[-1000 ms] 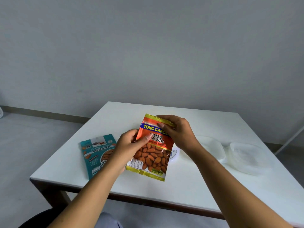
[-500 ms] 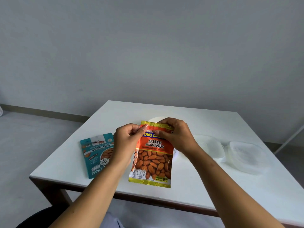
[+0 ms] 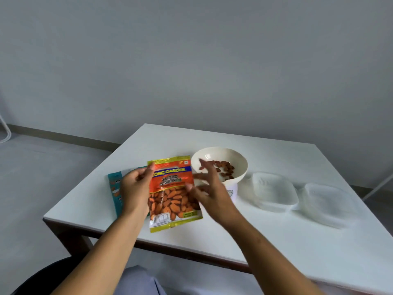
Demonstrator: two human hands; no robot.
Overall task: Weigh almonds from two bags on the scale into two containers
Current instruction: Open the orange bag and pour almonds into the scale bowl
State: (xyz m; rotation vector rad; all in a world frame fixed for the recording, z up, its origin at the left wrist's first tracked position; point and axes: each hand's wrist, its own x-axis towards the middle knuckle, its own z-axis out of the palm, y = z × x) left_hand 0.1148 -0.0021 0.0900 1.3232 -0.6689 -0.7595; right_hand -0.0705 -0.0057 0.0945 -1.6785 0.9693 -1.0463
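Just now the right hand (image 3: 209,188) had let go of the orange almond bag (image 3: 172,201), whose top both hands had pinched a moment earlier. It hung open, blurred, fingers spread, beside the bag's right edge. The left hand (image 3: 136,188) alone pinched the glossy, crinkled foil above the table (image 3: 276,231). Whether the seal was torn could not be told.

Behind the left hand lay a flat teal bag (image 3: 114,188). Beyond the right hand a smooth cream bowl (image 3: 240,165) held almonds (image 3: 223,169) on the white scale (image 3: 232,191), and right of it sat two clear ribbed containers (image 3: 274,190).
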